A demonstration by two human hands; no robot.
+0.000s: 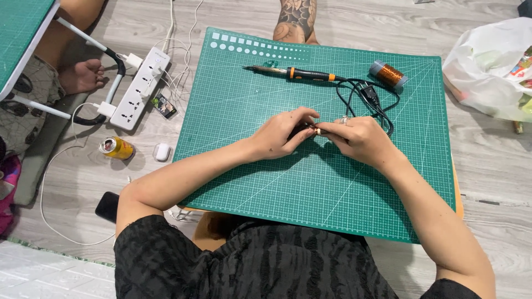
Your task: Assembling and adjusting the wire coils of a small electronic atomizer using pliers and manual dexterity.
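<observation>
In the middle of the green cutting mat [310, 182], which covers our low surface, our two hands meet and pinch one tiny thing between them. Our left hand [282, 134] curls its fingers around a small dark part [303, 129], and our right hand [359, 137] pinches the end with a little shiny gold bit [317, 131]. Both hands are closed on it, fingertips almost touching. We cannot tell just what the part is, because our fingers hide most of it. It looks very small and light, so we think it weighs almost nothing. It seems hard, not squishy, and the metal bit could be slippery and easy to drop. We judge it best held with the fingertips, softly, one hand on the dark body and the other on the gold end, close over the mat so it cannot roll far. From our hands, at twelve o'clock, lies a soldering iron [293, 73] with a black and orange handle, and its black cord [366, 94] loops at one o'clock. Its tip may be hot, so we would stay away from it. A spool of copper wire [389, 75] sits at two o'clock. On the floor at nine o'clock lie a white power strip [138, 91], a yellow can [116, 148] and a small white case [162, 151]. A white plastic bag [487, 66] rests on the floor at two o'clock, past the mat.
</observation>
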